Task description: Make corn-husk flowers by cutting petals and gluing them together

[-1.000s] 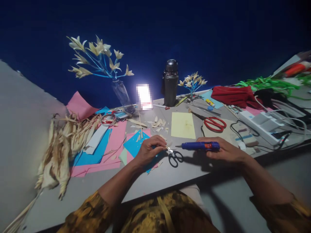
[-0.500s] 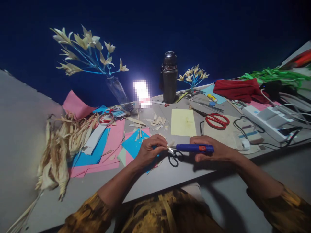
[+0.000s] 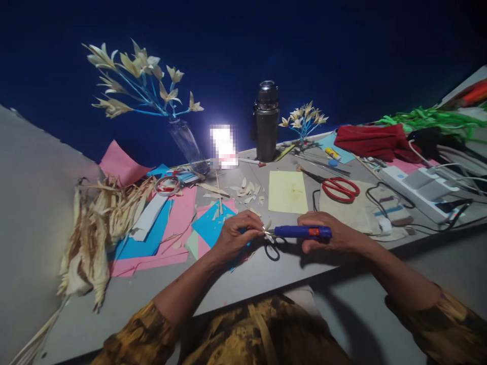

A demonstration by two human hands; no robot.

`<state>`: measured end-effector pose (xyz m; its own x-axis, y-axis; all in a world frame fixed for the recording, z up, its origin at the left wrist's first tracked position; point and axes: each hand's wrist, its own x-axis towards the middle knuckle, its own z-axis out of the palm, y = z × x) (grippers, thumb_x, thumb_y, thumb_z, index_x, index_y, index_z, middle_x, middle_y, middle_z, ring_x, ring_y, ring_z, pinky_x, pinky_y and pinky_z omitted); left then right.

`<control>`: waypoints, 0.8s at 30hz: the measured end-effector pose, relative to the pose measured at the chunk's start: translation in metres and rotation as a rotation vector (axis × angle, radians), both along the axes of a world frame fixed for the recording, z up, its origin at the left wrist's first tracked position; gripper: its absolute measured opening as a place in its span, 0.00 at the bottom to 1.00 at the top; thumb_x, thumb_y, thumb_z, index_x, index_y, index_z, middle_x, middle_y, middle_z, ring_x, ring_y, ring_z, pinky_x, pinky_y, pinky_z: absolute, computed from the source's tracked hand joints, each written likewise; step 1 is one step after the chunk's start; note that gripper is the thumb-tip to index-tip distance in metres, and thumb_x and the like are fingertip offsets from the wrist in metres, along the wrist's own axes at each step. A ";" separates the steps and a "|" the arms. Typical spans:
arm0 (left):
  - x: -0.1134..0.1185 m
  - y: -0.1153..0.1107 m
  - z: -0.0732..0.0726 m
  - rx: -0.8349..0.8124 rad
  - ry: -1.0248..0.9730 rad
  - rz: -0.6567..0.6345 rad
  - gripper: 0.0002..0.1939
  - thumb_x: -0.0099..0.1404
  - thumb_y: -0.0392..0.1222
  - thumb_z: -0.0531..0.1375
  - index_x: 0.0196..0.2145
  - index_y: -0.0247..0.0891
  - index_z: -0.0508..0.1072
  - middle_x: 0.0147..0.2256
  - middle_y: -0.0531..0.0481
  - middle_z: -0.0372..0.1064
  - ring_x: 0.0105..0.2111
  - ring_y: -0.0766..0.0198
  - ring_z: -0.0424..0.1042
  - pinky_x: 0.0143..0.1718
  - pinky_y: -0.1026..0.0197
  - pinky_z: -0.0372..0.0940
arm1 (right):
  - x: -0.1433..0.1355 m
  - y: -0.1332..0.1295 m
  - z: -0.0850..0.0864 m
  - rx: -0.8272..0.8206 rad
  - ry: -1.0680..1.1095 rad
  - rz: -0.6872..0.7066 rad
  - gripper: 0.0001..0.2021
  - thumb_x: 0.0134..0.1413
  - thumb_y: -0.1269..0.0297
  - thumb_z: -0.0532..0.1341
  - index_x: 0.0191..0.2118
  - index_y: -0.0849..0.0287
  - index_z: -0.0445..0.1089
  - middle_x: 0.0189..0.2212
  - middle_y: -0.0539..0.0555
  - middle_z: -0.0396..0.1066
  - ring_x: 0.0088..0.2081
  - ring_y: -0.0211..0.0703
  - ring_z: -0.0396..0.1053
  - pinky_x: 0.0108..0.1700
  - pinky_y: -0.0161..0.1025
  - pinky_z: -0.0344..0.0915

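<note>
My right hand (image 3: 323, 229) is closed around a blue glue gun (image 3: 297, 231) with a red switch; its nozzle points left at the fingertips of my left hand (image 3: 241, 232). Those fingers are pinched together over a small pale piece at the tip, too small to make out. Just below the nozzle lie scissors with black handles (image 3: 272, 251). Blue paper (image 3: 209, 223) with pale scraps on it lies beside my left hand. Behind the hands are loose pale husk pieces (image 3: 249, 190) and a yellow paper square (image 3: 287, 191).
Dried corn husks (image 3: 89, 243) and coloured sheets (image 3: 178, 213) cover the left side. Husk flowers stand in a glass vase (image 3: 186, 144) near a dark flask (image 3: 267, 129). Red-handled scissors (image 3: 340, 189), a cloth (image 3: 369, 142) and a power strip (image 3: 418, 190) lie right.
The glue gun has shifted slightly left, its nozzle staying by my left fingertips. The left hand stays nearly still, and the view has moved a little.
</note>
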<state>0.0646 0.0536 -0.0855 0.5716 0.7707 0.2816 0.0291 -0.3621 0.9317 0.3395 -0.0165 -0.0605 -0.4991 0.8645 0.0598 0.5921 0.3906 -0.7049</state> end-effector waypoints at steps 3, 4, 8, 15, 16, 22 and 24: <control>0.000 0.000 0.001 -0.002 0.001 -0.009 0.03 0.59 0.35 0.67 0.28 0.40 0.81 0.31 0.46 0.76 0.36 0.58 0.75 0.40 0.55 0.69 | 0.000 0.000 0.001 -0.002 0.003 -0.020 0.27 0.55 0.36 0.61 0.24 0.58 0.64 0.21 0.48 0.61 0.26 0.39 0.57 0.30 0.37 0.52; 0.000 0.001 0.002 -0.002 0.003 -0.011 0.03 0.59 0.36 0.67 0.28 0.40 0.81 0.31 0.46 0.76 0.36 0.58 0.75 0.40 0.55 0.69 | 0.000 0.000 0.001 -0.006 0.002 -0.024 0.27 0.55 0.36 0.61 0.23 0.58 0.64 0.21 0.48 0.61 0.26 0.39 0.57 0.30 0.37 0.53; 0.001 0.001 0.004 -0.005 0.002 -0.016 0.03 0.59 0.36 0.67 0.27 0.39 0.80 0.31 0.46 0.76 0.35 0.59 0.75 0.39 0.56 0.68 | -0.002 0.000 0.002 -0.003 0.009 -0.030 0.27 0.55 0.37 0.61 0.23 0.57 0.63 0.21 0.48 0.61 0.25 0.39 0.57 0.30 0.37 0.53; 0.001 0.000 0.003 -0.068 -0.028 -0.041 0.04 0.59 0.38 0.68 0.26 0.39 0.80 0.31 0.46 0.75 0.34 0.59 0.74 0.38 0.56 0.68 | 0.000 0.000 -0.005 0.068 -0.031 -0.040 0.27 0.56 0.36 0.60 0.24 0.58 0.64 0.22 0.49 0.63 0.25 0.39 0.59 0.30 0.37 0.52; 0.001 0.000 0.004 -0.089 -0.033 -0.038 0.05 0.59 0.39 0.68 0.26 0.38 0.80 0.30 0.46 0.75 0.33 0.59 0.74 0.38 0.56 0.67 | 0.001 0.000 -0.006 0.084 -0.050 -0.042 0.27 0.56 0.36 0.60 0.25 0.58 0.65 0.22 0.49 0.64 0.25 0.39 0.60 0.31 0.37 0.53; -0.001 0.002 0.005 -0.205 -0.080 -0.029 0.07 0.56 0.42 0.70 0.24 0.37 0.80 0.28 0.46 0.73 0.32 0.60 0.72 0.37 0.56 0.67 | -0.001 -0.004 -0.006 0.326 -0.134 -0.094 0.21 0.58 0.42 0.62 0.28 0.56 0.65 0.24 0.52 0.67 0.28 0.43 0.64 0.33 0.39 0.55; -0.002 0.004 0.004 -0.273 -0.106 -0.014 0.08 0.54 0.43 0.71 0.24 0.37 0.79 0.28 0.48 0.71 0.31 0.62 0.70 0.34 0.57 0.66 | 0.001 -0.007 -0.006 0.423 -0.181 -0.156 0.18 0.59 0.46 0.62 0.30 0.56 0.66 0.25 0.53 0.68 0.29 0.45 0.65 0.34 0.40 0.56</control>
<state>0.0626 0.0578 -0.0816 0.5608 0.8186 0.1239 -0.0769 -0.0974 0.9923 0.3400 -0.0232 -0.0662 -0.4004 0.8484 0.3462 0.7650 0.5174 -0.3835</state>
